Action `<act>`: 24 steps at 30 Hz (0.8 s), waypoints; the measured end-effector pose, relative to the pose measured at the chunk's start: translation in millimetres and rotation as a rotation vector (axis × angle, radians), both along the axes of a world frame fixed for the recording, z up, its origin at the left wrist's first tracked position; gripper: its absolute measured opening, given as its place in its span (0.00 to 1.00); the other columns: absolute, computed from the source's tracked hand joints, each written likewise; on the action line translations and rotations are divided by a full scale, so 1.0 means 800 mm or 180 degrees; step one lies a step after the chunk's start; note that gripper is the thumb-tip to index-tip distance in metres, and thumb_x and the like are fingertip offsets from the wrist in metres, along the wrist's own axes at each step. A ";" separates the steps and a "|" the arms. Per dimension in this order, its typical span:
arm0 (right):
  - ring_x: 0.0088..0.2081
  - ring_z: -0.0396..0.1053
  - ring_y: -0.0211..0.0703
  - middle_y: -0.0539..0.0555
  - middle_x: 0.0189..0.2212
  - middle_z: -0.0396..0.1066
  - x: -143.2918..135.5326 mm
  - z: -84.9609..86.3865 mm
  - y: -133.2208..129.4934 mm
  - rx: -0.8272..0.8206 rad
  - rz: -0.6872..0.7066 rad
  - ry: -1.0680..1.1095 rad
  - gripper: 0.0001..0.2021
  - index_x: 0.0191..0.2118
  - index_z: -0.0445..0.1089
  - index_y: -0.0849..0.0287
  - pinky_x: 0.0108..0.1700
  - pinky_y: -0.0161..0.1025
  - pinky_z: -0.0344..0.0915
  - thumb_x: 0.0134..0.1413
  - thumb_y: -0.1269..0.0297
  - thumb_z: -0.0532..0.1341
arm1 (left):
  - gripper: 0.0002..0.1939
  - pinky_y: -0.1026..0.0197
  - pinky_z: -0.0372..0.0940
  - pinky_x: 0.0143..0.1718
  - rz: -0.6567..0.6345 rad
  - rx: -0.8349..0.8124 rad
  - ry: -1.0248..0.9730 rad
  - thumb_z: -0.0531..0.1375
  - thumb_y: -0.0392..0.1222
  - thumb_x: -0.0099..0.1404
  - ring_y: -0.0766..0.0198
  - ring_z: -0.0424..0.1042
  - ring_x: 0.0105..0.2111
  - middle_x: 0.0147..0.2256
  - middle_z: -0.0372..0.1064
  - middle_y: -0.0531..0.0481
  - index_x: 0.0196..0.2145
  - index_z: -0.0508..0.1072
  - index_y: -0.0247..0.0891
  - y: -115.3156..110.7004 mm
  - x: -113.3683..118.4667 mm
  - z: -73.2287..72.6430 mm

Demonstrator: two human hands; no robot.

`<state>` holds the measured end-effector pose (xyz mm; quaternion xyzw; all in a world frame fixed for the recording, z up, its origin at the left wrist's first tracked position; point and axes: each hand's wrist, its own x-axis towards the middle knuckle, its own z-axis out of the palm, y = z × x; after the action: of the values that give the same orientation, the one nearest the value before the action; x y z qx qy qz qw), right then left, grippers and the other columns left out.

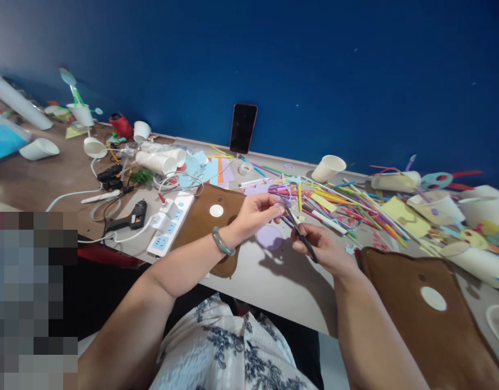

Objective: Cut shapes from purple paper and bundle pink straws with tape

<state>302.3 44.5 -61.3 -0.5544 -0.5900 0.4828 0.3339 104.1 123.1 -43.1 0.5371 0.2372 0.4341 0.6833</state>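
- At the far left, a cup [40, 149] lies on its side on the table [253, 286].
- Next, a glue gun [127, 218] lies with its cord running toward a power strip [170, 225], which has white plugs at its far end.
- A brown mat [196, 230] with a white oval [216, 210] lies just right of the strip, partly under the left forearm.
- The left hand [254, 215], with a bracelet [223, 241] at its wrist, is held over the table. Its thumb and fingertips are pinched together on a small lilac piece [280, 207]; its exact shape is too small to tell.
- Beyond it, a phone [244, 129] stands propped against the blue wall [314, 65].
- A lilac disc [269, 237] lies flat on the table, between the hands and lower in view than the left fingertips.
- The scissors [301, 235] slant from tips at far left to handles at near right. The tips are just beside the left fingertips, so the lilac piece lies at the blade end, with the left hand nearer to it. How far the blades are spread, I cannot tell.
- The right hand [323, 246] has its fingers curled around the scissors' handles.
- Farther right are a heap of coloured sticks [367, 214], then a second brown mat [420, 325], beside the right forearm.
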 end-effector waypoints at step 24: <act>0.26 0.53 0.36 0.48 0.23 0.59 0.006 -0.004 0.000 0.0070 0.0041 -0.0065 0.28 0.24 0.56 0.56 0.26 0.35 0.53 0.44 0.40 0.69 | 0.20 0.65 0.64 0.29 -0.0055 0.0015 -0.0010 0.68 0.54 0.57 0.71 0.67 0.23 0.23 0.68 0.53 0.26 0.68 0.35 -0.001 0.000 0.000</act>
<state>307.0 44.9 -64.3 -0.5518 -0.6021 0.4727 0.3309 103.8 122.7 -43.5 0.5400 0.2305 0.4296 0.6861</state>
